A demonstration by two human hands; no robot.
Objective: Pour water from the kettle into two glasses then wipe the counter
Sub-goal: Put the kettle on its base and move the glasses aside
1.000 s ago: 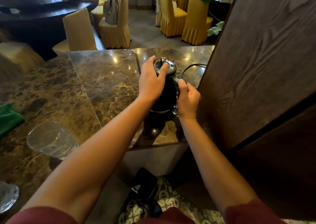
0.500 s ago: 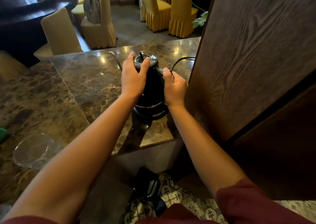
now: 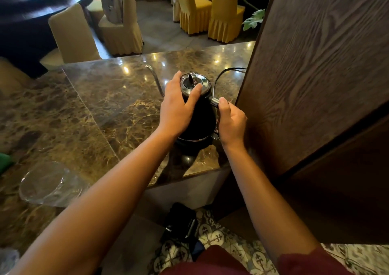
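Black kettle (image 3: 200,115) upright on marble counter (image 3: 101,106), spout (image 3: 154,79) pointing away-left; left hand (image 3: 179,106) cupping body, right hand (image 3: 230,119) gripping handle; glass (image 3: 48,183) near-left of kettle

This looks like a restaurant. Chairs (image 3: 225,14) wear yellow cloth covers around a big dark table (image 3: 31,7). A shiny stone counter (image 3: 105,98) stands in front.

No readable text anywhere. No labels, brands or numbers legible on kettle (image 3: 197,110) or worktop (image 3: 117,98).
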